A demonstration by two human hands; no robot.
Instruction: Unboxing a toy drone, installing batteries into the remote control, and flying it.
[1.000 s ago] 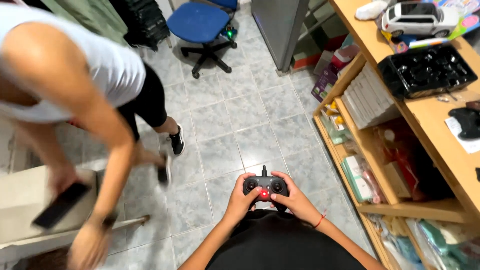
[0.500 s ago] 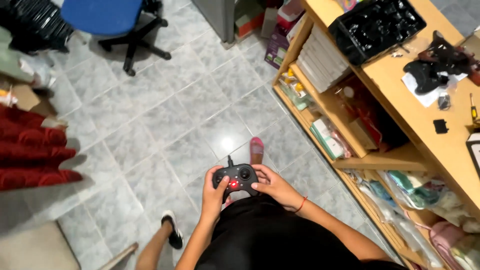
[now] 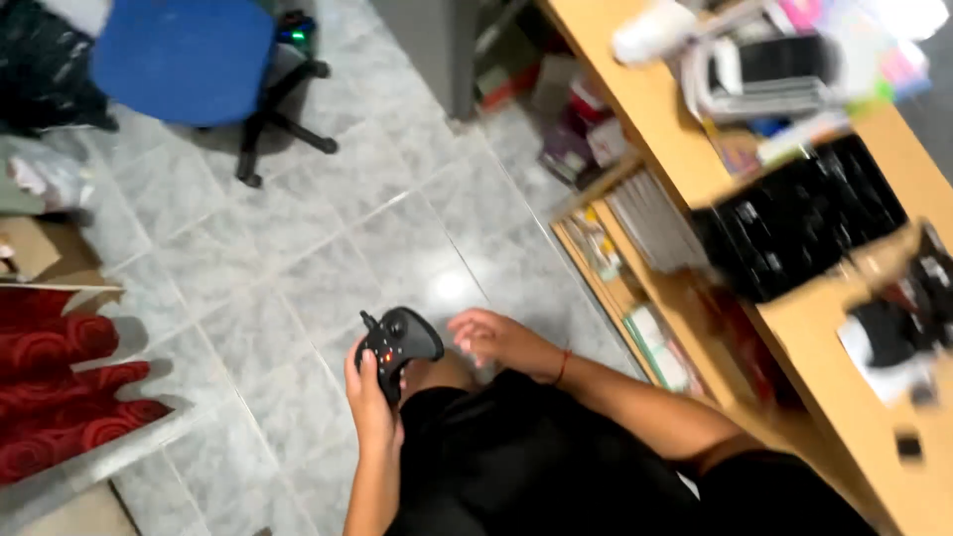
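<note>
Grey marbled floor tiles [image 3: 298, 258] fill the room beneath the person, and a bright glare is seen on them just beyond the hands. Far to the left of the left hand, red patterned fabric [image 3: 60, 382] is laid over a pale ledge, and a blue office chair [image 3: 184, 60] on a black wheeled base is seen well beyond that hand, up and to its left. The left hand [image 3: 369, 397] is closed around the left grip of a black game controller [image 3: 397, 342], which is held tilted above the floor, just in front of the person's black clothing; small red marks show on its face. The right hand [image 3: 496, 339] is off the controller, just to its right, with the fingers loosely curled and nothing grasped; a thin red band [image 3: 562, 365] is worn at its wrist. Further right of that hand, a wooden shelf unit with a worktop [image 3: 834, 347] is seen, blurred by motion; books and packets are stacked on its lower shelves, and a black tray-like thing [image 3: 804, 223] rests on top.
</note>
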